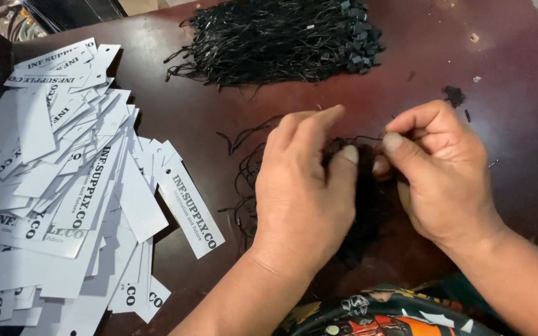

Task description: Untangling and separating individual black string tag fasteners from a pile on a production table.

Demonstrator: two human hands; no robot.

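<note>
Both hands, left (pixel 303 193) and right (pixel 437 174), pinch black strings (pixel 362 205) (grip partly hidden, probably one strand); loose loops could snag and tangle.

There is a single view, taken from a camera worn on the person's head. It looks steeply down and forward over a dark reddish-brown table (pixel 505 112), close enough that the left hand (pixel 303 193) and right hand (pixel 437 174) fill the middle of the frame. The table's far edge runs along the top, a heap of white paper tags (pixel 63 186) reaches the left border, and the wearer's patterned clothing (pixel 387 314) shows at the bottom edge.
</note>
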